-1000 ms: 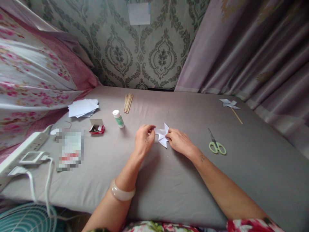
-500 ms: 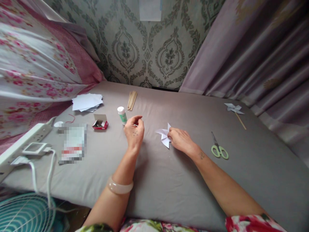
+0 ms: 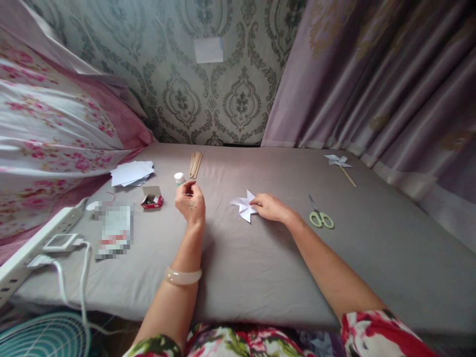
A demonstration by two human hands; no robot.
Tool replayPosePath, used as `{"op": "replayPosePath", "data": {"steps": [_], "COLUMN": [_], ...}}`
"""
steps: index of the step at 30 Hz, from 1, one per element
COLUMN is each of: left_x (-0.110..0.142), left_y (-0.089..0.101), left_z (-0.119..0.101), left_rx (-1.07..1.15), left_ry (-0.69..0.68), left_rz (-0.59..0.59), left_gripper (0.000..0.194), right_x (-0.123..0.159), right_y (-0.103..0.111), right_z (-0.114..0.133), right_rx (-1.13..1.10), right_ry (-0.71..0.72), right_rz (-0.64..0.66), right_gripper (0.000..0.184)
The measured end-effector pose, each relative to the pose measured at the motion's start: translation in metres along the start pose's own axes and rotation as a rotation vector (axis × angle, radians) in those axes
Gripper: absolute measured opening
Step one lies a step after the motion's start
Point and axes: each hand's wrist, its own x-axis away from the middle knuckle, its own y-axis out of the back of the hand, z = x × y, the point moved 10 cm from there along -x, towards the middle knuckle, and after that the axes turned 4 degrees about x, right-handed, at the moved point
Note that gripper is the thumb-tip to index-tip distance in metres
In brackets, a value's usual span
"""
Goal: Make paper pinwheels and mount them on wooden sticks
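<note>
A folded white paper pinwheel (image 3: pixel 243 207) lies near the middle of the grey cloth, its pointed blades spread. My right hand (image 3: pixel 271 206) pinches it at the centre and right side, thumb and fingertips pressed together on the paper. Farther left, my left hand (image 3: pixel 191 202) is loosely curled with a gap between thumb and fingers, and I see nothing in it. Just behind it stands a white-capped glue bottle (image 3: pixel 179 177), its green body mostly hidden by the hand; whether they touch I cannot tell.
Wooden sticks (image 3: pixel 195 165) lie beyond my left hand. Leftward are a small red box (image 3: pixel 151 201), white paper sheets (image 3: pixel 132 173), a blurred packet (image 3: pixel 116 228) and a power strip (image 3: pixel 40 248). On the right are green-handled scissors (image 3: pixel 321 218) and a finished pinwheel on a stick (image 3: pixel 337 160).
My left hand has let go of the pinwheel's left blade and moved left to the glue bottle. My right hand keeps its pinch on the pinwheel. The camera view has shifted a little.
</note>
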Motion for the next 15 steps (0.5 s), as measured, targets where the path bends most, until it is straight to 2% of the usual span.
{"op": "replayPosePath", "data": {"steps": [5,8,12,15], "left_x": [-0.008,-0.015,-0.025,-0.029], "left_y": [0.018,0.026,0.016,0.001], "left_z": [0.008,0.017,0.032,0.04], "left_rx": [-0.095,-0.23,-0.358,-0.373], "left_ry": [-0.009,0.008,0.049,0.047], "left_rz": [-0.155,-0.222,-0.133,-0.016], "left_gripper": [0.017,0.032,0.054,0.056], "right_x": [0.005,0.009,0.015,0.018], "right_y": [0.011,0.012,0.009,0.008], "right_z": [-0.025,-0.04,-0.06,-0.069], "right_rx": [-0.263,-0.416,-0.558,-0.634], "right_ry": [-0.056,-0.113,-0.196,-0.231], "right_rz": [-0.125,-0.201,-0.313,-0.365], "right_gripper": [0.032,0.034,0.036,0.034]}}
